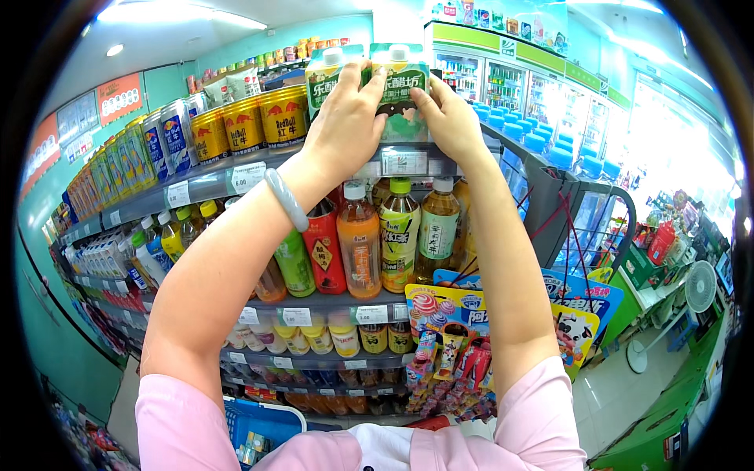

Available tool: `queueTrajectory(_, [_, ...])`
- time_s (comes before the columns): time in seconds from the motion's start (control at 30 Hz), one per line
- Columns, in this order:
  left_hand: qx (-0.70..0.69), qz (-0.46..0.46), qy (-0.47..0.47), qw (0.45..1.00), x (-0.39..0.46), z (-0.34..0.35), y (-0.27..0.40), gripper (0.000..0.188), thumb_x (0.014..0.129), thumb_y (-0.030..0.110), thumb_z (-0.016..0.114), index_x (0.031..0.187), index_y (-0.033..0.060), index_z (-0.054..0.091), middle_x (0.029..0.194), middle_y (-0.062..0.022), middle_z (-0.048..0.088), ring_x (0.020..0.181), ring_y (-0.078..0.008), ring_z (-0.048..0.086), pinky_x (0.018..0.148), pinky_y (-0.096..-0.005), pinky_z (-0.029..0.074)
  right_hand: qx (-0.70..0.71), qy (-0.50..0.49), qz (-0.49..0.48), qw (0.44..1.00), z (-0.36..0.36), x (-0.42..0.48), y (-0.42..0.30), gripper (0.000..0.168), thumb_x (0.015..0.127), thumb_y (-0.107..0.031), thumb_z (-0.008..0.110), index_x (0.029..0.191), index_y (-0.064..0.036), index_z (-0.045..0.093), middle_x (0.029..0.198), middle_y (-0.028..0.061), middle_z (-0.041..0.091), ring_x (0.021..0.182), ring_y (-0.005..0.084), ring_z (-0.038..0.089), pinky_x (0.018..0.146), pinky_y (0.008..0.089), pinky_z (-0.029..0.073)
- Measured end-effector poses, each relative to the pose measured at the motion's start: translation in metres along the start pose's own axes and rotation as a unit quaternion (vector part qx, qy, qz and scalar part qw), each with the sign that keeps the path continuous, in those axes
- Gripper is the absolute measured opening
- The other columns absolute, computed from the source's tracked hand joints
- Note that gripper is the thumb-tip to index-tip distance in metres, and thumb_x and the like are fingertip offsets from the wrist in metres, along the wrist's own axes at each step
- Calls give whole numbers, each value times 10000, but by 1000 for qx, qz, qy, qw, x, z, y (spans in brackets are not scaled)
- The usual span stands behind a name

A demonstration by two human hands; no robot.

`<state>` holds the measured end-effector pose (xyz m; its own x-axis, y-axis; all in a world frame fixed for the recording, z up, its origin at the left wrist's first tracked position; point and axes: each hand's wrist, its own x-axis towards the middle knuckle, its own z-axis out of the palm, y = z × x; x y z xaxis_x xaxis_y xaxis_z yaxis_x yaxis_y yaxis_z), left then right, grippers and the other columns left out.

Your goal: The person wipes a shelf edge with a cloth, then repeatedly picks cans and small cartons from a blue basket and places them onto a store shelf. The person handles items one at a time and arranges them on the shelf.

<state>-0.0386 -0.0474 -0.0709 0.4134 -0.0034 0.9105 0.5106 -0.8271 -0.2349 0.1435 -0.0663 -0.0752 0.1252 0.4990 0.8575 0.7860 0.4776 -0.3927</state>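
Two green-and-white drink cartons with white caps stand side by side at the end of the top shelf. My left hand [344,118] reaches up across the gap between them, its fingers on the left carton [317,82] and at the edge of the right carton [406,120]. My right hand [445,115] is around the right side of the right carton, with the thumb on its front. Yellow energy drink cans [284,115] stand to the left of the cartons. A price label [404,162] is on the shelf edge below them.
Bottled drinks [358,247] fill the shelf below. Hanging candy packs [447,347] and a metal rack [548,218] with blue-capped water bottles are at the right. A blue plastic basket [288,415] holding small boxes sits low in front of me. A white fan [701,287] stands far right.
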Motion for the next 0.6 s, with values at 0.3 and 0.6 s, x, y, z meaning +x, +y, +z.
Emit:
queueTrajectory(0.3, [-15,37,-17,999,-15,-1,-4,476,805,58,644,1251,-52,521,1402,-200,368,1282,-357,406,1047,-398,380,-50,6,-17,999,4,-5,-3,526,958,-414,450,1304,-19,483,915,168,690,951,365,632,820,442,480])
queueTrajectory(0.6, [-112,20,92,989,-69,-38,8,340,776,115,600,1068,-59,604,1208,-245,541,1146,-374,519,977,-403,436,27,185,-241,952,43,-89,-89,295,942,-179,542,1194,-37,602,1110,132,639,1057,239,581,920,336,441])
